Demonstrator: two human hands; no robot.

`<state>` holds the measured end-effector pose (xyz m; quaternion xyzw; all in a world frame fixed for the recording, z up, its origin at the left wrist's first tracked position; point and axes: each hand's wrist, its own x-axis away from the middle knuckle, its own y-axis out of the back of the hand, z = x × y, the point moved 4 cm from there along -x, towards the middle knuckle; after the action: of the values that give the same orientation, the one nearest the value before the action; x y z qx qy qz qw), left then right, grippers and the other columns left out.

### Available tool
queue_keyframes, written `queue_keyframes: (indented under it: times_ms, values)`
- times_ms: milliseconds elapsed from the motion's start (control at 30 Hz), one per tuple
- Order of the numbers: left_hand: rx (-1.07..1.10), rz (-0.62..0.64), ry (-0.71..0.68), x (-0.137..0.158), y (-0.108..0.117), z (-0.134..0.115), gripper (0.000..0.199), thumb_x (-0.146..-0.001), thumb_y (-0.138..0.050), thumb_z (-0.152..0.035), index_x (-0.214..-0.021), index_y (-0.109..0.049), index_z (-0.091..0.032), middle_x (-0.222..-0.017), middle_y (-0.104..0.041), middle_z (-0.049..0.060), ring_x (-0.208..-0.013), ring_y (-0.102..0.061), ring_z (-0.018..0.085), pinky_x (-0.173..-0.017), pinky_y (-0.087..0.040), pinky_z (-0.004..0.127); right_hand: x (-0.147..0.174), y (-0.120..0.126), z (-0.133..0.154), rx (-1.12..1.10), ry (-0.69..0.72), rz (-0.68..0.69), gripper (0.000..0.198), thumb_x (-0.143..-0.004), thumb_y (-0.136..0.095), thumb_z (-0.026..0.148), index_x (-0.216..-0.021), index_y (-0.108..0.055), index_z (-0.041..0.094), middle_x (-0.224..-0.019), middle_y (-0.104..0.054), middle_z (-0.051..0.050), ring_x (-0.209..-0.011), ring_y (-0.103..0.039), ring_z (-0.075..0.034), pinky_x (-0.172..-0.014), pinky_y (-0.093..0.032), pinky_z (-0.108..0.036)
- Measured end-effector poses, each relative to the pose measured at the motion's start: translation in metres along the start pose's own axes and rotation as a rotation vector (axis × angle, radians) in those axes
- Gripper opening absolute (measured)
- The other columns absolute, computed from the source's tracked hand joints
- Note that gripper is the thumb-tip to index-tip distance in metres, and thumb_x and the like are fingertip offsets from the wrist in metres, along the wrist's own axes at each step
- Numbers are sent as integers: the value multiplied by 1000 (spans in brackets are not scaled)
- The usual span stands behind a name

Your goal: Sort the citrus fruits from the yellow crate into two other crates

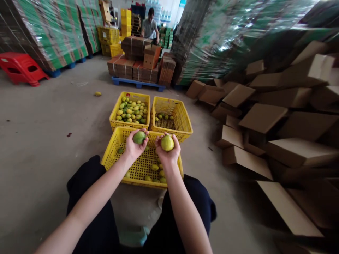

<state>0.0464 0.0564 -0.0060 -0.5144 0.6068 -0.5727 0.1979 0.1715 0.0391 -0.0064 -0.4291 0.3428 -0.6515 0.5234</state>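
Note:
My left hand (134,146) has its fingers wrapped round a green lemon (139,137). In my right hand (169,155) sits a yellow lemon (167,143), cupped with the fingers curled about it. Both hands are raised over the near yellow crate (108,155), whose perforated floor shows between my arms. Several lemons lie inside it, mostly toward the right and the near side, such as one yellow lemon (154,167). My forearms hide part of this crate.
Beyond stand a yellow crate (113,121) full of green and yellow lemons and another crate (185,120) with several. Cardboard boxes (263,118) heap up on the right. A lone lemon (97,94), a red stool (22,68) and a loaded blue pallet (137,84) are farther off; a person (150,27) stands behind.

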Motion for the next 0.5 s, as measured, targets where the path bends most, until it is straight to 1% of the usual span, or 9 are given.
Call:
queue_keyframes:
  times_ms: [67,133,167,300,500]
  values:
    - [99,-4,-60,-3,1,3,19,-85,-47,-17,-87,-66,-14,-77,-69,5,-70,-68,13,-62,-59,21,-2,2,-4,-52,74,-33,12,-81,-58,28,-83,-65,18,-73,-70,-1,-77,-69,-15,-79,-58,-31]
    - [199,-13,-109,-8,2,7,19,-84,-48,-15,-87,-66,-14,-83,-71,7,-84,-70,17,-77,-60,28,-4,5,-12,-82,93,-60,13,-80,-58,29,-86,-66,19,-84,-73,-2,-88,-69,-18,-88,-56,-35]
    - [239,-22,-128,-10,3,9,18,-84,-48,-16,-86,-67,-15,-85,-71,7,-87,-70,18,-80,-59,29,-5,6,-16,-95,94,-80,14,-80,-58,31,-85,-65,20,-87,-73,-3,-91,-69,-18,-90,-55,-37]
    - [313,-36,-163,-19,4,14,19,-84,-48,-19,-87,-67,-16,-86,-71,7,-89,-69,17,-81,-59,29,-12,12,-25,-157,108,-161,16,-79,-55,34,-80,-64,20,-87,-73,-4,-93,-68,-20,-94,-54,-41]
    - [322,-67,-175,-21,8,10,19,-83,-48,-17,-87,-67,-16,-89,-71,7,-88,-70,17,-76,-59,26,-21,12,-34,-177,100,-150,16,-76,-57,33,-84,-64,21,-85,-74,-3,-91,-69,-20,-93,-54,-41]
